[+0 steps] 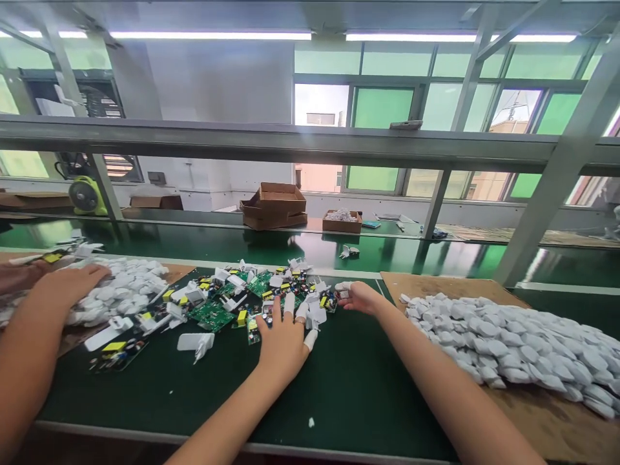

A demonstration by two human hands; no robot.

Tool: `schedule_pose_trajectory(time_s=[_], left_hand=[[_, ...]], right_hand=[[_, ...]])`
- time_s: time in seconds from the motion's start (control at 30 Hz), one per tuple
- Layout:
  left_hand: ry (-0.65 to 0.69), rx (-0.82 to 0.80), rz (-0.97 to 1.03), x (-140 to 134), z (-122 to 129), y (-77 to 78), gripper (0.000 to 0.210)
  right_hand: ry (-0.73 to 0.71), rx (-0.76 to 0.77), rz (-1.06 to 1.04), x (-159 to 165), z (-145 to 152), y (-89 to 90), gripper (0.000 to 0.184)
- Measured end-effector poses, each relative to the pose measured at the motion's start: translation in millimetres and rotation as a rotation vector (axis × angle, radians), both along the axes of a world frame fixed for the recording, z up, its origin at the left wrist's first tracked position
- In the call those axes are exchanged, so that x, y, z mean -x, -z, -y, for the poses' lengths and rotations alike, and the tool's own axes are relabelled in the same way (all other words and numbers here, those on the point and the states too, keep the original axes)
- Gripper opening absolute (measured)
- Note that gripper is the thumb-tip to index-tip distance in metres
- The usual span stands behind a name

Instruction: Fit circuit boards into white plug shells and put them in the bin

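Note:
My left hand (285, 339) reaches over the near edge of a heap of circuit boards (212, 314) and white plug housings (317, 313). Its fingers are spread, with white covers on several tips, and nothing shows gripped in it. At the heap's right end is my right hand (362, 298), fingers loosely bent and pointing left against the parts, also with white fingertip covers. It appears to hold nothing. The boards carry yellow transformers (242, 318). A single white plug piece (196, 343) lies apart on the green belt, nearer the front edge.
Another person's hand (72, 290) rests at a pile of white pieces (126, 287) on the left. More white pieces (513, 339) cover cardboard (448, 287) on the right. Cardboard boxes (274, 206) stand behind the belt (349, 394). A slanting metal post (547, 187) rises at right.

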State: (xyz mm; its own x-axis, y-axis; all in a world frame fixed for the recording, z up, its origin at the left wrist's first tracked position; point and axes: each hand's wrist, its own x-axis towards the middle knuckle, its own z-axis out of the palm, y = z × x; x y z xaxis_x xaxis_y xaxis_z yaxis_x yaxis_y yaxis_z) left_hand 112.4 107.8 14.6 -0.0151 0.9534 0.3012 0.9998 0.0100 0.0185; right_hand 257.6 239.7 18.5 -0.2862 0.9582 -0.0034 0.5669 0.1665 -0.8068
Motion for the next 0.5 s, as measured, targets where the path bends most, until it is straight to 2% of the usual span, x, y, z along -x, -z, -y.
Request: schedule_pose_trajectory(time_s=[0.1,0.23,0.3,0.37,0.43,0.47,0.5], left_hand=[[0.161,-0.086,-0.060,-10.3,-3.3,1.4,0.036],[0.331,-0.056,-0.115,-29.1,-21.3,6.6,0.037],[0.346,-0.030,-0.126,-38.6,-32.1,7.4,0.040],[0.316,-0.012,-0.131,-45.4,-42.1,4.1,0.043],[0.255,0.009,-0.128,-48.6,-51.7,-4.5,0.044],[0.218,0.027,-0.121,-49.4,-56.7,-10.5,0.042],[0.187,0.053,-0.113,-50.7,-62.0,-17.1,0.037]], right_hand=[[0.007,-0.082,0.090,-19.2,4.7,-0.4,0.022],[0.094,-0.266,0.228,-35.0,33.2,-9.5,0.029],[0.092,-0.347,0.246,-47.9,66.9,-18.8,0.039],[0.019,-0.393,0.240,-70.3,114.2,-29.4,0.043],[-0.092,-0.373,0.227,-102.4,167.0,-38.8,0.038],[-0.164,-0.328,0.193,-121.6,191.9,-42.3,0.032],[-0.179,-0.272,0.132,-142.7,214.1,-44.6,0.025]])
